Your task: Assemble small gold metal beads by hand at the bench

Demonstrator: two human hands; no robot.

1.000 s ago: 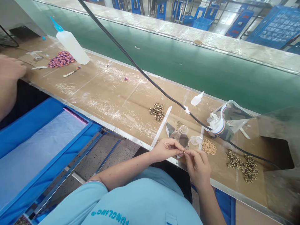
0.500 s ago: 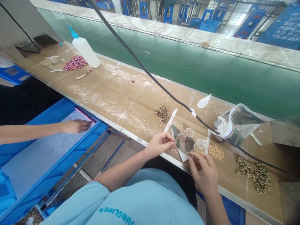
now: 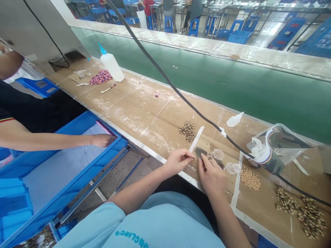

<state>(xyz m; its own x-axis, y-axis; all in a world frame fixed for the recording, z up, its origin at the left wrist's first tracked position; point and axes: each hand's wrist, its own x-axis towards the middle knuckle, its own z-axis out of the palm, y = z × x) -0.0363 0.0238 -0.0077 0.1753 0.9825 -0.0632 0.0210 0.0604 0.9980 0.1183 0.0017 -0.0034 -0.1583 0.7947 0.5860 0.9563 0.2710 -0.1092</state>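
1. Brown tabletop (image 3: 129, 113) is running beside a green belt (image 3: 207, 75); I am viewing it remotely, through the head camera.
2. Left grip (image 3: 178, 162) is pinching one tiny gold piece (image 3: 194, 158) over the tabletop, near its front edge.
3. Right grip (image 3: 213, 174) is resting its fingertips at a dark patch (image 3: 201, 151); whether it is pinching anything, I cannot tell.
4. Progress: I am judging it part-way. One piece is being handled; loose heaps are lying unsorted into done and undone.
5. Count: one tan heap (image 3: 250, 179), one dark-gold heap (image 3: 187, 131), one double heap (image 3: 312, 218), two clear cups (image 3: 233, 168). Heaped pieces are defying counting.
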